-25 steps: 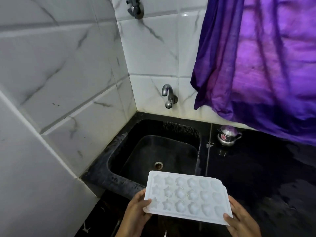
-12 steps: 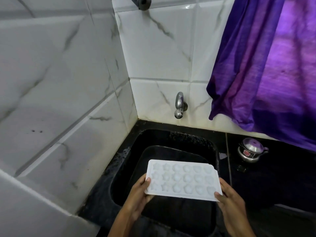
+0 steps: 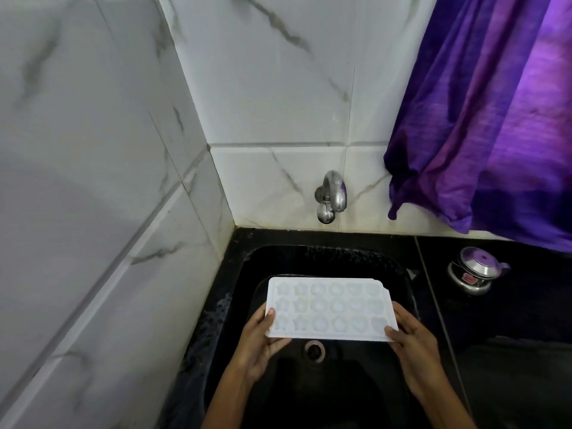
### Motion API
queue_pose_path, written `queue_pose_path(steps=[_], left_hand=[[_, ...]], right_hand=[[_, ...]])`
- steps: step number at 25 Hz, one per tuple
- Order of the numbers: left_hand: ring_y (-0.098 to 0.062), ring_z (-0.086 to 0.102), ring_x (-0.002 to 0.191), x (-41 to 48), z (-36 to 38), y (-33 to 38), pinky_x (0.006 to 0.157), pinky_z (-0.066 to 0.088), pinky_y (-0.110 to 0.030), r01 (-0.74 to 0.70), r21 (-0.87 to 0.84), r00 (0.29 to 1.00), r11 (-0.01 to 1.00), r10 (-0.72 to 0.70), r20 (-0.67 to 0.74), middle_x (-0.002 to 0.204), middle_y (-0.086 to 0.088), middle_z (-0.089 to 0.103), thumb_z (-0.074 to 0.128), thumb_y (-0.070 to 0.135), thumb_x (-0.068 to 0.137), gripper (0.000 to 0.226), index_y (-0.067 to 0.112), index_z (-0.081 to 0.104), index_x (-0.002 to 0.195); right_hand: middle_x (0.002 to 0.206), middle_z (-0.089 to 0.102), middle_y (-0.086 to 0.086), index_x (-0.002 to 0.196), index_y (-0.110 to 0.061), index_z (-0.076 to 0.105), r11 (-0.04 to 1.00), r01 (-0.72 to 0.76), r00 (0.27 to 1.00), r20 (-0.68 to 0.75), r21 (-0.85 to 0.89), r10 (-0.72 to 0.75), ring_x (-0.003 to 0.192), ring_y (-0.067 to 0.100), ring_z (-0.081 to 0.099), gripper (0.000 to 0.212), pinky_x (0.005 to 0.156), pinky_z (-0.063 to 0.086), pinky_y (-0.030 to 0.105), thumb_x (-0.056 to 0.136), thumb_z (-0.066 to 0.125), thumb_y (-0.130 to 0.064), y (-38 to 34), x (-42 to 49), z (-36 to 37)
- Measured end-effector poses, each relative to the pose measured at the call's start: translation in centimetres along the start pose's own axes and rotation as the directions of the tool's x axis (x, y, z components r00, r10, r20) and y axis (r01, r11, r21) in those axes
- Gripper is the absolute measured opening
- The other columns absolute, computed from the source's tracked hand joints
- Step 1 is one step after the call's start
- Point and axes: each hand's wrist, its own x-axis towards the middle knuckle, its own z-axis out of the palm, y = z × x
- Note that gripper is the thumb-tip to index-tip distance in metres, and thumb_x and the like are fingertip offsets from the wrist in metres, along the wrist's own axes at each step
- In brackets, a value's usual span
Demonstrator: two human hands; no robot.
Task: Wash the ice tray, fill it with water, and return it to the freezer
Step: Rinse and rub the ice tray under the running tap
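1. One white ice tray [image 3: 329, 309] is held level over the black sink [image 3: 244, 274], its open side facing up. Its long axis runs left to right, parallel to the back wall, and its far right corner is cut off at a slant.
2. The tray has eighteen moulded cells, in three rows of six; the left cells look star-shaped and the others rounder. Whether they hold anything cannot be told.
3. The left hand [image 3: 258, 345] grips the tray's left short end: the thumb lies on the top rim and the fingers [image 3: 278, 343] curl under the near left corner.
4. The right hand [image 3: 414, 345] grips the right short end in the same way, thumb on the near right corner of the rim, the other fingers closed along and under the edge.
5. One round drain [image 3: 314, 351] shows in the sink floor just nearer than the tray's front edge.
6. One metal tap [image 3: 331, 195] comes out of the tiled wall beyond the sink, behind the tray and somewhat above it; no water runs from it.
7. The sink is set into a black surface [image 3: 510, 320]. On it, right of the sink, stands one small steel pot [image 3: 473, 270] with a lid and a red label.
8. One purple curtain [image 3: 495, 113] hangs above that pot, right of the tap.
9. White marbled wall tiles [image 3: 108, 181] close the corner left of the sink.
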Motion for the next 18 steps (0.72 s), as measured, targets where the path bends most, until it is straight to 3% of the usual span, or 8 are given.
queue_pose_path(steps=[4, 6, 8, 12, 13, 15, 17, 18], left_hand=[[-0.016, 0.073, 0.088, 2.2, 0.2, 0.3, 0.063, 0.059, -0.030, -0.004, -0.027, 1.000, 1.000, 0.004, -0.013, 0.100, -0.001, 0.076, 0.047, 0.017, 0.098, 0.021, 0.019, 0.062, 0.113], [-0.019, 0.071, 0.095, 3.2, 0.1, 0.6, 0.065, 0.059, -0.032, -0.002, -0.039, 1.000, 0.999, 0.002, -0.005, 0.107, -0.005, 0.074, 0.047, 0.017, 0.098, 0.025, 0.017, 0.060, 0.119], [-0.021, 0.070, 0.099, 4.3, -0.1, 0.9, 0.067, 0.059, -0.033, 0.000, -0.039, 1.000, 0.999, -0.001, -0.007, 0.113, -0.007, 0.071, 0.047, 0.017, 0.098, 0.029, 0.017, 0.057, 0.125], [-0.019, 0.072, 0.095, 5.7, -0.1, 1.8, 0.066, 0.059, -0.032, 0.002, 0.009, 1.000, 1.000, -0.002, 0.002, 0.108, -0.004, 0.073, 0.046, 0.017, 0.099, 0.030, 0.018, 0.056, 0.128], [-0.017, 0.072, 0.093, 6.1, -0.1, 2.1, 0.065, 0.059, -0.031, 0.001, 0.019, 1.000, 1.000, -0.001, 0.000, 0.105, -0.002, 0.074, 0.045, 0.017, 0.099, 0.030, 0.019, 0.056, 0.127], [-0.017, 0.072, 0.092, 6.7, -0.3, 2.5, 0.064, 0.059, -0.031, 0.006, 0.024, 1.000, 1.000, -0.006, -0.016, 0.103, 0.000, 0.075, 0.045, 0.017, 0.099, 0.030, 0.020, 0.056, 0.127], [-0.017, 0.071, 0.094, 7.0, -0.6, 2.6, 0.065, 0.059, -0.032, 0.009, 0.024, 1.000, 1.000, -0.008, -0.028, 0.106, -0.001, 0.073, 0.045, 0.017, 0.099, 0.030, 0.020, 0.056, 0.127], [-0.017, 0.071, 0.093, 7.1, -0.7, 2.6, 0.065, 0.059, -0.032, 0.008, 0.024, 1.000, 1.000, -0.007, -0.028, 0.107, -0.002, 0.073, 0.045, 0.017, 0.099, 0.030, 0.021, 0.056, 0.126]], right_hand=[[0.108, 0.068, -0.002, 0.126, -0.009, 0.055, 0.999, 0.007, 0.999, 0.037, -0.032, -0.005, 0.089, 0.005, 0.070, 0.043, 0.068, 0.055, 0.018, 0.087, 0.053, 0.009, -0.7, 1.9, 0.7], [0.113, 0.068, 0.004, 0.125, -0.009, 0.059, 0.998, -0.013, 1.000, 0.015, -0.059, 0.014, 0.097, 0.013, 0.068, 0.044, 0.078, 0.053, 0.026, 0.082, 0.067, -0.013, -1.5, 3.2, 0.8], [0.115, 0.067, 0.004, 0.121, -0.014, 0.062, 0.969, 0.061, 0.994, -0.077, -0.240, -0.082, 0.105, 0.016, 0.064, 0.056, 0.087, 0.047, 0.028, 0.071, 0.075, -0.036, -3.3, 4.8, 1.0], [0.111, 0.066, 0.003, 0.122, -0.009, 0.062, 0.845, 0.301, 0.938, -0.023, -0.441, -0.346, 0.101, 0.013, 0.063, 0.047, 0.084, 0.045, 0.017, 0.080, 0.074, -0.028, -8.4, 9.4, 5.5], [0.109, 0.066, 0.004, 0.122, -0.008, 0.062, 0.833, 0.300, 0.942, 0.008, -0.464, -0.335, 0.099, 0.013, 0.063, 0.049, 0.084, 0.046, 0.017, 0.080, 0.074, -0.030, -9.5, 11.2, 7.1], [0.112, 0.064, 0.008, 0.127, -0.006, 0.057, 0.892, 0.155, 0.987, 0.100, -0.425, -0.123, 0.102, 0.017, 0.061, 0.053, 0.093, 0.048, 0.026, 0.084, 0.069, -0.033, -11.0, 14.6, 10.3], [0.124, 0.059, 0.015, 0.131, -0.003, 0.049, 0.952, -0.063, 0.957, 0.251, -0.299, 0.142, 0.108, 0.024, 0.058, 0.049, 0.101, 0.045, 0.037, 0.092, 0.059, -0.031, -11.3, 16.8, 12.8], [0.126, 0.058, 0.015, 0.129, -0.005, 0.049, 0.952, -0.079, 0.940, 0.297, -0.295, 0.170, 0.110, 0.026, 0.059, 0.047, 0.100, 0.046, 0.038, 0.092, 0.059, -0.032, -11.1, 17.6, 13.8]])
